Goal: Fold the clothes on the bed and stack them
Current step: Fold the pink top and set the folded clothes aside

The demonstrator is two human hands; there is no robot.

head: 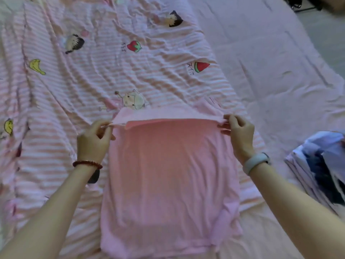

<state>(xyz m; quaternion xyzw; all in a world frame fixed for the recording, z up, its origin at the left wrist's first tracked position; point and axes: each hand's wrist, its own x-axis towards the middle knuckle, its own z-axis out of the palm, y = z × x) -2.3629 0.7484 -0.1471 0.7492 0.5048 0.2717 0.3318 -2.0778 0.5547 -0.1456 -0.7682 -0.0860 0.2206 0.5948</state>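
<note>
A pink garment (168, 180) lies spread lengthwise in front of me on the bed, its near end towards the bottom of the view. My left hand (93, 139) pinches its far left corner. My right hand (239, 135) pinches the far right corner. The far edge is lifted and stretched taut between both hands, and a fold of lighter pink cloth shows just behind it. A stack of folded clothes (317, 169) in white, lilac and dark blue sits at the right edge of the view.
The bed is covered by a pink-and-white striped blanket (93, 77) with cartoon and fruit prints, wrinkled all over. A plain pink sheet (270, 68) lies to the right. Floor and dark cables (302, 4) show at the top right corner.
</note>
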